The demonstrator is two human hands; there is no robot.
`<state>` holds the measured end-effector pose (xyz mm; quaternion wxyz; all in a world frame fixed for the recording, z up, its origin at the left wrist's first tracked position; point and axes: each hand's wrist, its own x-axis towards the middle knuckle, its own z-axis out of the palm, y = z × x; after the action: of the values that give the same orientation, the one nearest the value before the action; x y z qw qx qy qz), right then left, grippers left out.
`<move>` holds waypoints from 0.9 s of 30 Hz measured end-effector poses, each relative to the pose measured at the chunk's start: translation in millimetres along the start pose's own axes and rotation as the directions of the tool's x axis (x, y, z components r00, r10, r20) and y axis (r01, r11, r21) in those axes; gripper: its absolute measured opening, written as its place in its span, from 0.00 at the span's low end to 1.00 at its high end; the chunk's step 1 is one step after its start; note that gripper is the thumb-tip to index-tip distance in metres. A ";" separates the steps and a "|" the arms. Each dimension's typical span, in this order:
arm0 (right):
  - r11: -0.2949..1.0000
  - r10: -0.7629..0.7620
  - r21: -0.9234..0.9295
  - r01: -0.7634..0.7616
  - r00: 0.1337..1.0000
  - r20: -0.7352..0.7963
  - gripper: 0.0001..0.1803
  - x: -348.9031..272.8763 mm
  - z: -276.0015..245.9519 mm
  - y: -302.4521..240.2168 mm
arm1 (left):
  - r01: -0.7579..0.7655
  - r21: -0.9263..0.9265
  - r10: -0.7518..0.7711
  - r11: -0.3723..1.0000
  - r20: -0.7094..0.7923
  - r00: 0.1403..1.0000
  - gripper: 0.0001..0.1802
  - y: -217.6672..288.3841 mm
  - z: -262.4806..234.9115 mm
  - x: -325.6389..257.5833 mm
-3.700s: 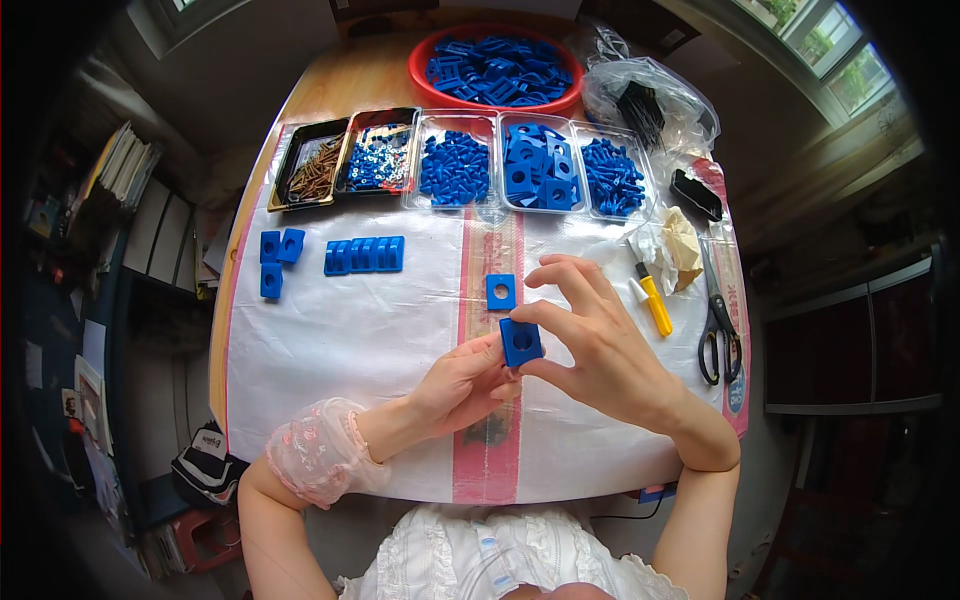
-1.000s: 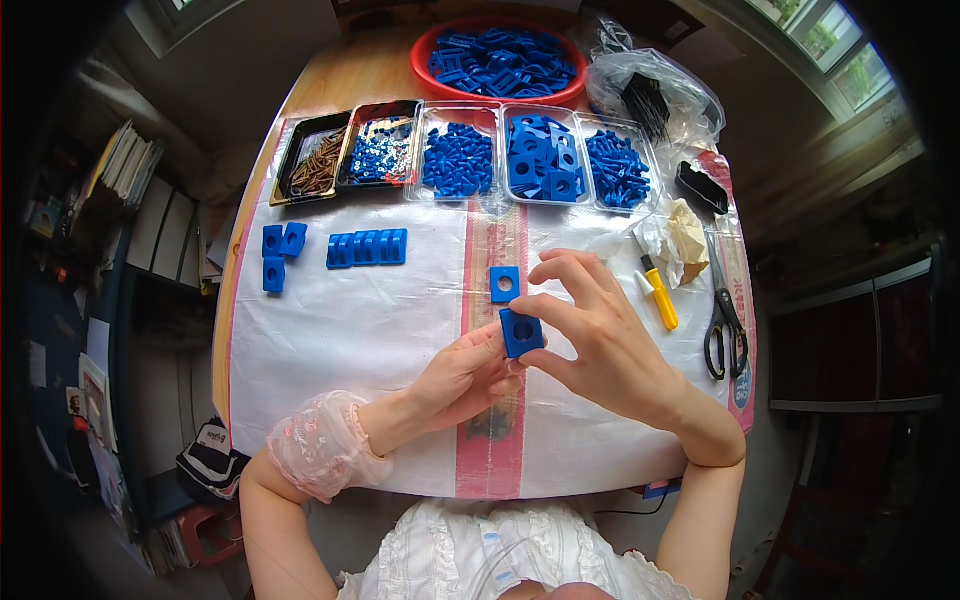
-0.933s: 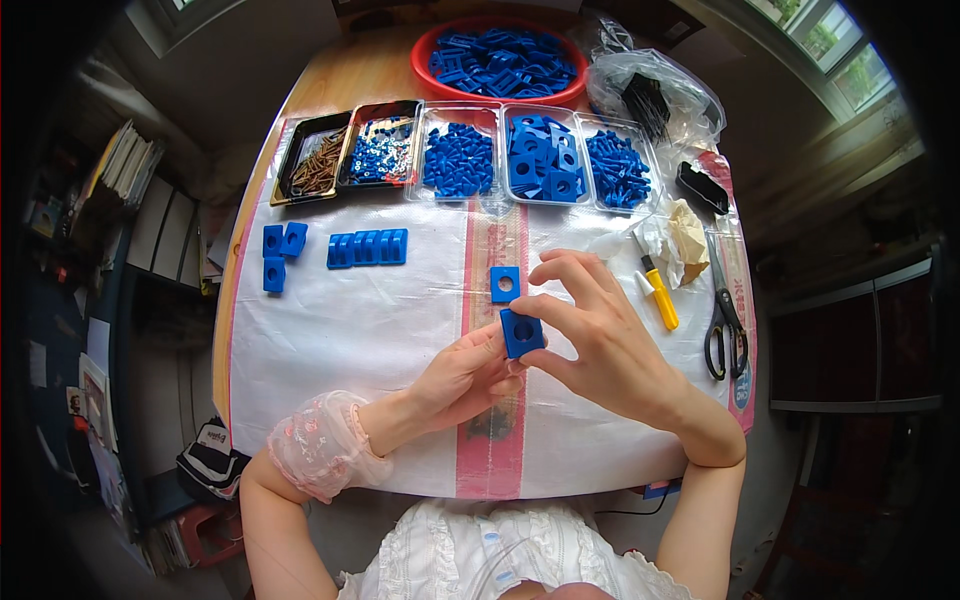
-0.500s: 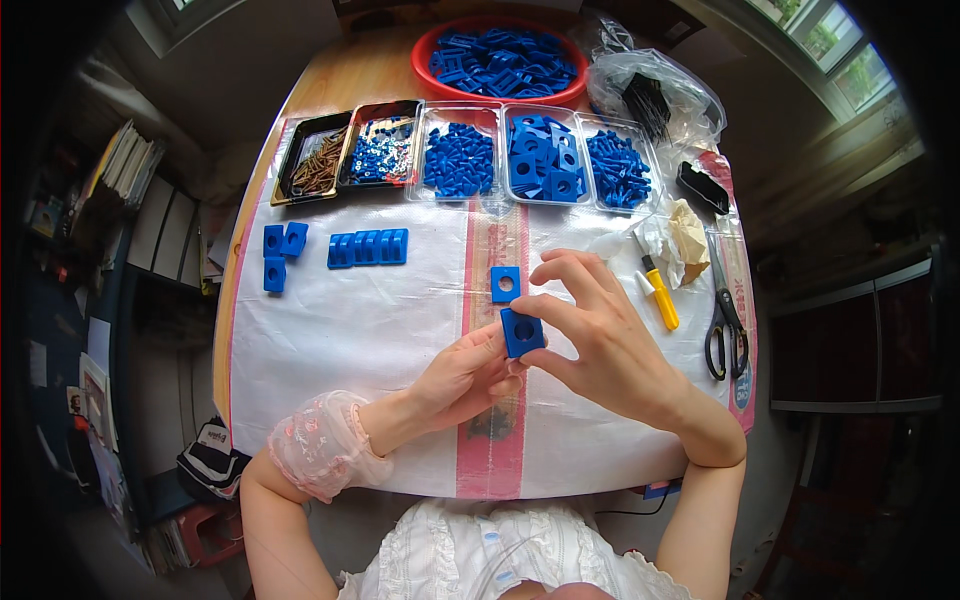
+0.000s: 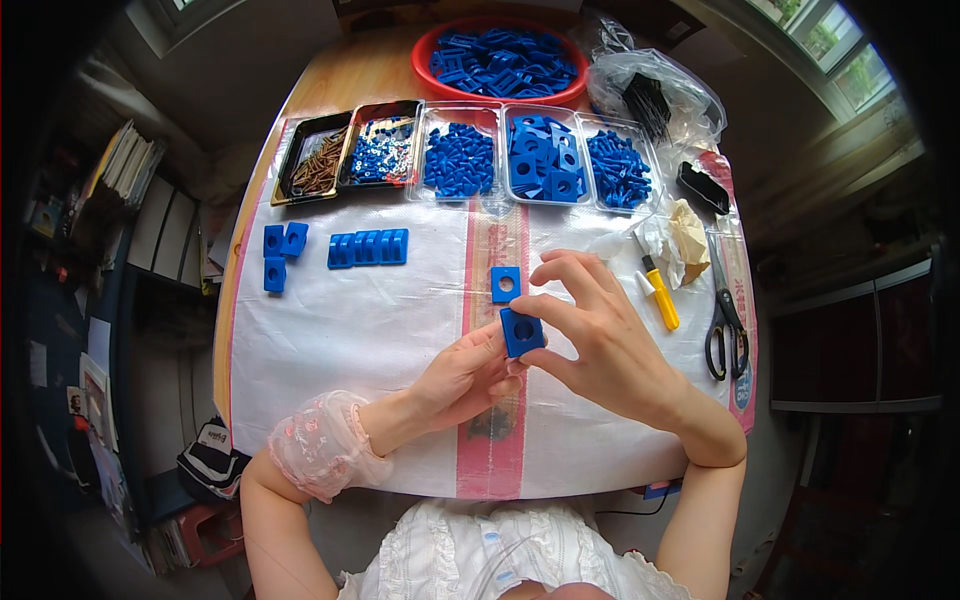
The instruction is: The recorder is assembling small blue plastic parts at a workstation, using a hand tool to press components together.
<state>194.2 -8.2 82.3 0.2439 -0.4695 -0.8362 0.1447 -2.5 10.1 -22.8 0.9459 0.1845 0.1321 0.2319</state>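
Both hands hold one square blue plastic piece with a round hole [image 5: 523, 332] above the sheet. My left hand [image 5: 463, 378] grips its left and lower side, with some fingertips hidden behind it. The thumb and index finger of my right hand [image 5: 610, 345] pinch its top and bottom edges, while the other fingers are raised and curved. Just beyond it lies a blue square plate with a hole [image 5: 505, 284], flat on the sheet. A row of blue pieces [image 5: 368, 248] stands to the left, and several loose blue blocks [image 5: 274, 275] lie farther left.
Trays of screws [image 5: 318, 165], nuts [image 5: 381, 150] and blue parts [image 5: 460, 160] line the far side. Behind them stands a red basin [image 5: 425, 70] heaped with blue parts. A yellow-handled screwdriver [image 5: 662, 300], scissors [image 5: 727, 320] and crumpled paper [image 5: 688, 245] lie on the right.
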 end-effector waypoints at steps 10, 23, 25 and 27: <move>1.000 -0.007 0.001 0.007 1.000 -0.011 0.23 0.5 0.1 0.0 | -0.003 0.010 0.003 1.000 -0.005 1.000 0.18 0.7 2.3 -0.6; 1.000 -0.009 0.010 0.009 1.000 -0.015 0.23 0.5 -0.7 -0.8 | 0.003 0.014 -0.002 1.000 -0.007 1.000 0.17 0.6 2.3 -0.3; 1.000 -0.010 0.008 0.010 1.000 -0.014 0.23 0.7 -0.9 -1.1 | 0.000 0.011 0.000 1.000 -0.001 1.000 0.18 0.5 2.0 -0.6; 1.000 -0.010 0.009 0.010 1.000 -0.014 0.23 0.8 -0.7 -1.1 | -0.002 0.004 0.002 1.000 0.011 1.000 0.18 -0.5 -0.7 -0.4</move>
<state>193.5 -8.1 83.6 0.2524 -0.4653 -0.8361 0.1441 -3.0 9.7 -23.6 0.9461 0.1878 0.1270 0.2313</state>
